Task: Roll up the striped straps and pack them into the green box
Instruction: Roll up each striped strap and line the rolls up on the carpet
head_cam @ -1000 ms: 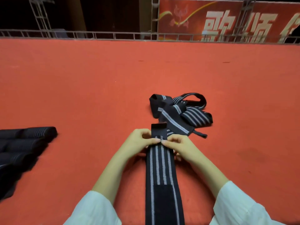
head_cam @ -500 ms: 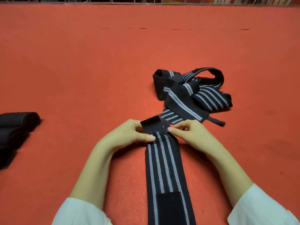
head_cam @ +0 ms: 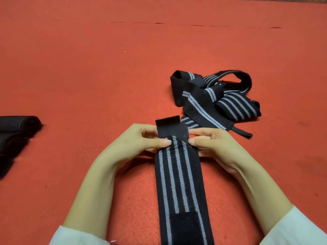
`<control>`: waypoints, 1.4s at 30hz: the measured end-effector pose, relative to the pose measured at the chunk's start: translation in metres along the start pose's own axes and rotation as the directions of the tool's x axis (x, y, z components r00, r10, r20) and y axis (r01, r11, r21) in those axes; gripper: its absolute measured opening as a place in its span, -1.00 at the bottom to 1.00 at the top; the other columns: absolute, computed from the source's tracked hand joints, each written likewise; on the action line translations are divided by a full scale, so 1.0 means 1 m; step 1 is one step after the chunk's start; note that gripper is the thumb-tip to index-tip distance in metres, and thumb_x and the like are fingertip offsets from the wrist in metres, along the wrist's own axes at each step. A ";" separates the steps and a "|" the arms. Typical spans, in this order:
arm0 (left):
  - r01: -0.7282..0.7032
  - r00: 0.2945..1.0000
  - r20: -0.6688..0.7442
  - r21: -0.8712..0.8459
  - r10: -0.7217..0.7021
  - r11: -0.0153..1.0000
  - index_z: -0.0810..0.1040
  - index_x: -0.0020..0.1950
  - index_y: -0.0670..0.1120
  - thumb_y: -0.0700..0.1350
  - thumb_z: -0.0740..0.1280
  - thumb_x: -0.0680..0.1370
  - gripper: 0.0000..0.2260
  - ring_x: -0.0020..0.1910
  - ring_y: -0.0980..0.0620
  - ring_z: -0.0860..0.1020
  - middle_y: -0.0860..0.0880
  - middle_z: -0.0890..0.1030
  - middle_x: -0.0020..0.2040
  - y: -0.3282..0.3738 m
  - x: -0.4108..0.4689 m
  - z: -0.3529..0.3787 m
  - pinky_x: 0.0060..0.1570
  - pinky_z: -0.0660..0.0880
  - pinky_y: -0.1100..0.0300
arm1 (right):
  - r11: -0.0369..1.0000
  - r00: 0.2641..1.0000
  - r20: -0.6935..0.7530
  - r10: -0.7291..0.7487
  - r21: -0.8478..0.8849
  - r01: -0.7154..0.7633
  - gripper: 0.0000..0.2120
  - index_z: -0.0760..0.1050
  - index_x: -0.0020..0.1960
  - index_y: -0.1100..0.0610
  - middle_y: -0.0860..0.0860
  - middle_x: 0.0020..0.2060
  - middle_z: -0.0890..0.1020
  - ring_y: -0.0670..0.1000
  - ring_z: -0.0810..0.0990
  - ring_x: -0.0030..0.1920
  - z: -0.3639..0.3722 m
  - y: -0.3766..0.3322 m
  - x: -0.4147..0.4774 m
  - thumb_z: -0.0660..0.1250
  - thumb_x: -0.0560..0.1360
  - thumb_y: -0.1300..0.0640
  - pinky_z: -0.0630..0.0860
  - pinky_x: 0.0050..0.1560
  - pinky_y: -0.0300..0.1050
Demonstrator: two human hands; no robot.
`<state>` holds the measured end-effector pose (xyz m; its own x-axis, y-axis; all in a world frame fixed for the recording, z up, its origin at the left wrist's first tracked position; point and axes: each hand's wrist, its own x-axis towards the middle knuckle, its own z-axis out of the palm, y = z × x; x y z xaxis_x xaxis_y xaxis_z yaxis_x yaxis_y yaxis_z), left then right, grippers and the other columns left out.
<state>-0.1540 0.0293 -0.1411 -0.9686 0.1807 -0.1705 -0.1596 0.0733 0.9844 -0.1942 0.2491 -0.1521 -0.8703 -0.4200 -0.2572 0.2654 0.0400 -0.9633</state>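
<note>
A black strap with grey stripes (head_cam: 178, 181) lies flat on the red carpet, running from the bottom edge up between my hands. Its far end is a plain black tab lifted off the floor. My left hand (head_cam: 139, 144) pinches the strap's left edge just below that tab, and my right hand (head_cam: 214, 144) pinches the right edge opposite. Beyond my right hand lies a loose tangled pile of striped straps (head_cam: 217, 101). The green box is not in view.
Several rolled dark straps (head_cam: 16, 133) lie at the left edge of the frame. Red carpet (head_cam: 106, 68) covers the whole floor around me. White sleeves cover both my forearms at the bottom.
The camera has tilted down, so the railing and banner have left the view. Both hands stay pinched on the strap's end, and the black tab has been lifted and turned slightly.
</note>
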 end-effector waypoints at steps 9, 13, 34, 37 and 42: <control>-0.021 0.989 -0.143 0.067 0.030 0.998 0.64 -0.21 -0.07 -0.15 0.46 0.45 -0.94 -0.39 0.14 0.50 0.03 0.61 -0.36 -0.003 0.009 0.018 -0.39 0.44 0.32 | 0.995 0.996 0.082 0.040 0.086 -0.047 -0.72 0.59 0.17 0.26 0.17 0.04 0.68 0.02 0.68 -0.01 -0.002 -0.005 -0.003 0.28 0.49 0.34 0.63 -0.07 -0.17; -0.040 0.986 -0.161 0.073 0.052 0.997 0.61 -0.17 -0.08 -0.13 0.43 0.50 -0.93 -0.36 0.11 0.50 -0.01 0.61 -0.30 -0.004 0.009 0.022 -0.42 0.43 0.33 | 0.992 0.994 0.103 0.038 0.113 -0.049 -0.71 0.58 0.19 0.26 0.16 0.05 0.68 0.03 0.68 0.03 -0.003 -0.006 -0.004 0.28 0.49 0.34 0.62 -0.06 -0.17; -0.158 0.955 -0.275 -0.145 0.113 0.977 0.66 -0.11 -0.16 -0.11 0.47 0.46 -0.87 -0.10 -0.09 0.59 -0.20 0.67 -0.10 -0.003 0.019 0.032 0.09 0.47 -0.18 | 0.994 0.997 -0.024 -0.078 -0.073 0.076 -0.73 0.65 0.07 0.13 0.15 -0.03 0.70 0.02 0.65 -0.11 0.016 0.000 -0.009 0.42 0.42 0.36 0.52 -0.24 -0.28; -0.204 0.931 -0.341 -0.198 0.128 0.959 0.66 -0.14 -0.15 -0.22 0.43 0.49 -0.98 -0.12 -0.01 0.63 -0.10 0.69 -0.15 -0.001 0.020 0.033 0.09 0.54 -0.02 | 0.991 0.996 -0.007 -0.090 -0.098 0.089 -0.74 0.66 0.06 0.07 0.11 -0.03 0.70 0.01 0.64 -0.10 0.017 -0.001 -0.010 0.42 0.43 0.33 0.53 -0.18 -0.20; -0.254 0.900 -0.403 -0.179 0.165 0.950 0.67 -0.14 -0.12 -0.24 0.44 0.47 -0.96 -0.16 0.06 0.65 -0.04 0.70 -0.19 0.000 0.021 0.037 -0.14 0.54 0.21 | 0.992 0.993 0.004 -0.114 -0.054 0.114 -0.73 0.65 0.07 0.11 0.10 -0.04 0.70 0.02 0.64 -0.09 0.017 -0.002 -0.011 0.41 0.43 0.35 0.53 -0.24 -0.25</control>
<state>-0.1671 0.0689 -0.1465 -0.9749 -0.2209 0.0260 0.0607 -0.1518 0.9866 -0.1784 0.2376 -0.1459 -0.8934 -0.4252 -0.1450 0.1414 0.0401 -0.9891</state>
